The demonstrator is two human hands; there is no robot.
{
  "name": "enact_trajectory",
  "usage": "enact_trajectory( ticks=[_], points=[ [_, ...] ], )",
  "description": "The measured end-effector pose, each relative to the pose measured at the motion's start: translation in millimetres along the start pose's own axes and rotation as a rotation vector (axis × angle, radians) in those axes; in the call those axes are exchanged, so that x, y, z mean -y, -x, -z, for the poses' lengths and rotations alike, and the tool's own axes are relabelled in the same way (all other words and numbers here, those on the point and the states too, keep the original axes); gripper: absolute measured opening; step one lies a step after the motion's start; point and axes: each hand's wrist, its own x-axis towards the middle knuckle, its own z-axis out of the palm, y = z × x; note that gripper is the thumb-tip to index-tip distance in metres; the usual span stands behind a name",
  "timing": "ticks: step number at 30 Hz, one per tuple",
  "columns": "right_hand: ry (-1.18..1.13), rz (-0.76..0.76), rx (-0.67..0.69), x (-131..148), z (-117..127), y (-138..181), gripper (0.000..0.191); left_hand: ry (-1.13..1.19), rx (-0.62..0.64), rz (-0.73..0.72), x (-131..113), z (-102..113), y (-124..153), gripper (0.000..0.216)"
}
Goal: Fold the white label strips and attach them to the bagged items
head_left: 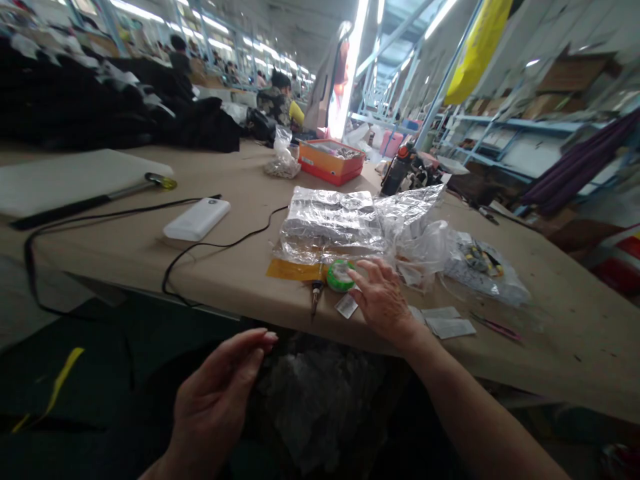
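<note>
Nearest, below the green disc's level, the left hand has thumb and fingertips drawn together; whether anything thin sits between them, I cannot tell. Nearer than the disc too, crumpled translucent plastic bunches under the tabletop's edge. The right hand, fingers loosely spread, reaches in from the right and meets the rim of the green disc, a round, pale-centred piece lying flat near the front edge; a grip is not evident. A small printed tag lies just in front of the disc, a slender tool with a pointed metal tip just to its left, and a glossy amber strip beyond that tool. Thin grey slips lie to the disc's right. Behind it spreads silvery, wrinkled clear film; well to its left sits a smooth white block with rounded corners.

The tabletop is matt brown. Far behind the disc stand an orange cardboard box and a knotted clear bag; far left of it, soft black fabric is heaped. Past these, blue-framed shelving and strip lights fill a long workroom.
</note>
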Motion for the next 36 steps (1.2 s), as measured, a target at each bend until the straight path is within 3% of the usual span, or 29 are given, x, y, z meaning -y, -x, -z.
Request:
enact_trajectory(
  ticks=[3,8,11,14,16,23,29,36],
  points=[
    [-0.05,0.012,-0.01,-3.1,-3.5,0.7,0.029,0.024,0.088,0.104,13.1,2.1,20.1,0.018],
    [-0.261,-0.154,-0.231,-6.3,-2.6,29.6,0.014,0.053,0.251,0.134,33.2,-5.8,35.0,0.014],
    [-0.238,-0.139,-0.179,2.5,-6.0,48.6,0.023,0.043,0.41,0.093,44.8,-14.6,41.6,0.016],
    [-0.084,-0.055,-0.102,16.2,-15.0,58.9,0.017,0.009,0.55,0.079,53.5,-22.2,46.0,0.017],
    [0.014,-0.035,-0.076,23.4,-23.9,63.1,0.032,-0.014,0.605,0.076,57.6,-25.9,47.0,0.017],
    [-0.001,-0.021,-0.192,21.4,-37.3,73.6,0.027,-0.019,0.627,0.159,66.6,-38.5,44.2,0.017],
    [-0.204,-0.022,-0.269,13.7,-28.4,71.3,0.019,0.12,0.602,0.349,48.0,-64.3,28.8,0.015],
    [-0.344,-0.005,-0.402,8.9,-30.4,73.7,0.013,0.588,0.593,0.789,19.9,-98.5,15.3,0.013]
  ],
)
